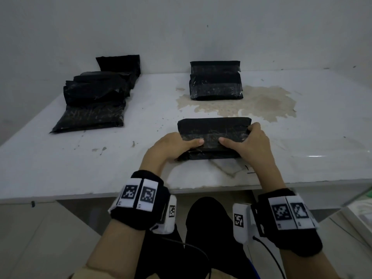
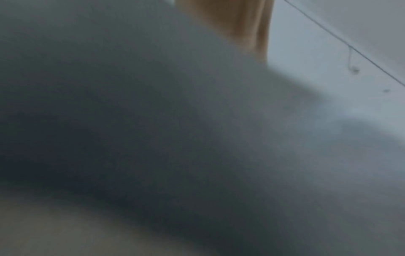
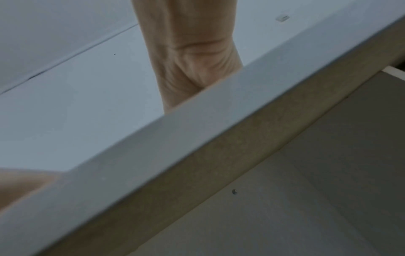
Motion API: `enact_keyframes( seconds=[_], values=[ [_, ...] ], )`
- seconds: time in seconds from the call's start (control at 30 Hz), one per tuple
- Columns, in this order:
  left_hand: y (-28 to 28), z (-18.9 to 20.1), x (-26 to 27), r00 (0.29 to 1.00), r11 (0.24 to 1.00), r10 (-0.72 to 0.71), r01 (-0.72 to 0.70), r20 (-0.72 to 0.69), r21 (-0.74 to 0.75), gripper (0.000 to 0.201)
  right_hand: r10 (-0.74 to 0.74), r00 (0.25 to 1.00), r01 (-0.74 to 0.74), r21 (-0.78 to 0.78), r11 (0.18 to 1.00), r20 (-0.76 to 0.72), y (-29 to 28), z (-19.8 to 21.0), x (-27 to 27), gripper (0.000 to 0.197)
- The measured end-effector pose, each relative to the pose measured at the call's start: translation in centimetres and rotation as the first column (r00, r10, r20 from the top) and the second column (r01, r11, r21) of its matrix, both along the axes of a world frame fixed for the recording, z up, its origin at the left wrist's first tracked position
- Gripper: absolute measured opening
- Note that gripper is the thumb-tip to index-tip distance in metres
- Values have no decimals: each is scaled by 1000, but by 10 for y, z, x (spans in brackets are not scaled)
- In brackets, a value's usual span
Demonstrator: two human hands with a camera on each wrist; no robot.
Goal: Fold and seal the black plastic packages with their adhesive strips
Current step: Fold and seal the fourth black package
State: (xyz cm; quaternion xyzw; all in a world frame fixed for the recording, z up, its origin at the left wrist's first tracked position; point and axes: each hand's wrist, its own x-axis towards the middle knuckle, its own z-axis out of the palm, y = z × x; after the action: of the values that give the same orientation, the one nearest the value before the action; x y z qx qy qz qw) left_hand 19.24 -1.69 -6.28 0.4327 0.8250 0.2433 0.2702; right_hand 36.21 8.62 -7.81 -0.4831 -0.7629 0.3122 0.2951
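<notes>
A black plastic package (image 1: 213,127) lies near the front edge of the white table (image 1: 80,168), its top flap folded toward me. My left hand (image 1: 177,144) grips its left end, thumb pressing across the folded flap. My right hand (image 1: 249,140) grips the right end, thumb on the flap and fingers curled over the far right corner. The two thumbs nearly meet at the middle. In the left wrist view only a blurred wrist (image 2: 230,22) shows; in the right wrist view a wrist (image 3: 188,52) rises above the table edge (image 3: 197,124). The package is hidden in both.
A stack of folded black packages (image 1: 215,81) stands at the back centre. Several more black packages (image 1: 94,97) lie overlapped at the back left. A brownish stain (image 1: 261,103) marks the table. A clear strip (image 1: 227,168) lies at the front edge. My dark-trousered knees (image 1: 205,228) are below.
</notes>
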Motion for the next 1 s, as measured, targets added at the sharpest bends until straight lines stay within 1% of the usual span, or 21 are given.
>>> enact_keyframes(
  seconds=[0.07,0.13,0.23,0.27,0.3,0.33,0.37,0.43,0.47,0.53,0.6,0.67,0.7,0.73,0.77,0.87,0.93,1.0],
  values=[
    [-2,-1,-3,998,998,-57,57,1,20,55,24,998,-25,-5,1000,-57,5,1,8,67],
    [-4,-2,-3,997,996,-80,81,-22,48,55,22,989,-23,-5,1000,-147,11,0,17,58],
    [-8,-8,1,994,992,-28,41,-108,119,54,17,951,-51,-103,993,-309,14,-4,26,47],
    [-9,-12,2,989,988,3,20,-149,152,55,16,944,-60,-122,991,-331,13,-4,26,43],
    [-11,-14,4,983,983,35,-1,-178,184,56,19,948,-58,-114,992,-319,13,-3,27,39],
    [-12,-15,5,979,980,62,-22,-196,200,57,18,963,-44,-89,995,-270,13,-1,26,33],
    [-13,-14,8,975,981,84,-45,-208,189,58,13,978,-25,-55,998,-209,12,2,25,29],
    [-10,-7,16,954,986,147,-121,-262,111,61,-3,995,1,-18,1000,-97,11,11,20,26],
    [-6,-3,21,933,981,193,-178,-304,75,65,-15,999,14,-21,1000,-42,8,15,16,31],
    [4,6,35,899,957,284,-286,-333,42,76,-64,994,67,-39,997,90,0,20,2,60],
    [13,9,50,882,934,344,-356,-322,22,97,-114,969,121,-18,992,220,-12,15,-14,86],
    [20,4,60,870,912,391,-409,-302,3,119,-165,937,153,63,986,307,-22,7,-25,95],
    [21,3,61,863,899,422,-438,-276,6,124,-185,930,165,87,982,316,-24,4,-28,95],
    [22,2,59,857,887,453,-462,-245,22,124,-193,932,174,88,981,308,-24,3,-29,96],
    [23,0,54,856,879,472,-475,-211,40,119,-192,936,177,74,981,295,-22,2,-30,98],
    [25,-3,37,873,885,462,-466,-156,18,97,-174,951,174,24,984,257,-16,0,-29,104],
    [24,-4,29,894,908,410,-418,-179,-10,86,-152,970,157,-11,988,191,-12,-2,-29,97],
    [22,-4,25,911,929,359,-369,-203,-13,72,-110,987,114,-26,993,117,-6,-5,-28,81]
  ],
)
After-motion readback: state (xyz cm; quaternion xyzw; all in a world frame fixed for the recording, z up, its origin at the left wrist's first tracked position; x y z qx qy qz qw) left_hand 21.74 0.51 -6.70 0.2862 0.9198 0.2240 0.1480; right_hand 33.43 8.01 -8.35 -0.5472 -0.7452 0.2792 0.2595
